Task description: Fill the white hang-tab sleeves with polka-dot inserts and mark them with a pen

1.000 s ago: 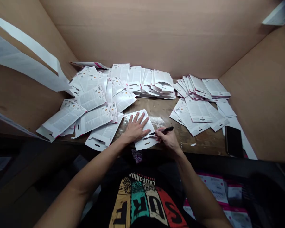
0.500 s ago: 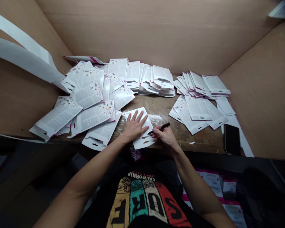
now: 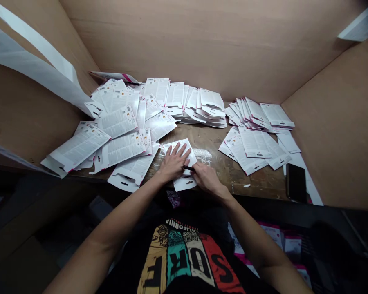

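The packet's (image 3: 184,184) long axis runs back from the tabletop's (image 3: 233,176) front edge, beneath your flat, spread left hand (image 3: 174,162); your right hand (image 3: 205,175), curled round a pen (image 3: 188,168), overlaps its right side.

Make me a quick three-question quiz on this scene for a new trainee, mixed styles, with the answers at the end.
1. True or false: the left hand is clenched in a fist above the white packet.
2. Where does the dark phone lie?
A) between the two hands
B) near the front edge, toward the right
C) against the back wall
3. Fill in: the right hand grips a slim black ____.

Key: 1. False, it lies spread on it; 2. B; 3. pen.
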Available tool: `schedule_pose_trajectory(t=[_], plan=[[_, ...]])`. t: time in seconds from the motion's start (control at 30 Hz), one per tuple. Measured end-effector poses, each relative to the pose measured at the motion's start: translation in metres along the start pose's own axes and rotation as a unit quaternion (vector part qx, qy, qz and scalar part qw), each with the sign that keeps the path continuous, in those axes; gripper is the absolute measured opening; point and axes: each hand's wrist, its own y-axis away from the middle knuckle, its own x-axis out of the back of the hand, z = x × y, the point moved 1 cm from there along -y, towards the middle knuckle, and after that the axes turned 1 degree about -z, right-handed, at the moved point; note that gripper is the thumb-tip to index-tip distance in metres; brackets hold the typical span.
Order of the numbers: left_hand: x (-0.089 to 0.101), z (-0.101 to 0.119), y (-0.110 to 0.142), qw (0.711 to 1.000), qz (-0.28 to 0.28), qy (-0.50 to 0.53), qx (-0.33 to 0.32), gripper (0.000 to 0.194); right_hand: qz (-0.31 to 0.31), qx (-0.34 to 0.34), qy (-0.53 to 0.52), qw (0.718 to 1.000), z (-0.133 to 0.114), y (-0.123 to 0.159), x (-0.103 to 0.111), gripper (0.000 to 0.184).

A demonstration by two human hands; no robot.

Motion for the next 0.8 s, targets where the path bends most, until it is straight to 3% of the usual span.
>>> schedule_pose_trajectory(t=[0.1, 0.17, 0.2, 0.27, 0.37, 0.43, 0.5, 0.57, 0.67, 0.73, 0.8], plan=[[0.003, -0.001, 0.000, 1.000, 0.000, 0.009, 0.001, 0.056, -0.103, 0.062, -0.103, 0.987, -0.006, 0.017, 0.016, 0.018], [0.006, -0.001, 0.000, 1.000, -0.008, 0.015, -0.002, 0.056, -0.200, 0.102, -0.231, 0.947, -0.006, 0.033, 0.029, 0.025], [0.008, -0.001, 0.000, 1.000, -0.016, 0.017, -0.006, 0.056, -0.220, 0.104, -0.276, 0.930, -0.004, 0.039, 0.034, 0.027], [0.011, -0.001, 0.001, 0.999, -0.038, 0.022, -0.021, 0.062, -0.167, 0.075, -0.292, 0.939, 0.000, 0.047, 0.036, 0.026], [0.019, 0.004, 0.005, 0.993, -0.088, 0.030, -0.067, 0.093, -0.005, 0.011, -0.183, 0.983, 0.006, 0.052, 0.020, 0.020], [0.026, 0.009, 0.007, 0.987, -0.116, 0.030, -0.102, 0.111, 0.058, -0.042, -0.137, 0.988, 0.007, 0.060, 0.002, 0.016], [0.034, 0.016, 0.009, 0.983, -0.131, 0.023, -0.127, 0.109, 0.104, -0.110, -0.138, 0.979, 0.006, 0.072, -0.013, 0.012], [0.042, 0.024, 0.010, 0.979, -0.142, 0.012, -0.143, 0.101, 0.141, -0.175, -0.159, 0.961, 0.004, 0.087, -0.025, 0.010], [0.049, 0.040, 0.013, 0.971, -0.167, -0.008, -0.172, 0.098, 0.142, -0.225, -0.263, 0.927, -0.003, 0.104, -0.042, 0.022], [0.051, 0.053, 0.018, 0.966, -0.171, -0.031, -0.191, 0.088, 0.140, -0.231, -0.395, 0.878, -0.008, 0.108, -0.056, 0.030], [0.050, 0.067, 0.026, 0.965, -0.157, -0.062, -0.199, 0.066, 0.158, -0.226, -0.511, 0.815, -0.014, 0.107, -0.068, 0.036]])
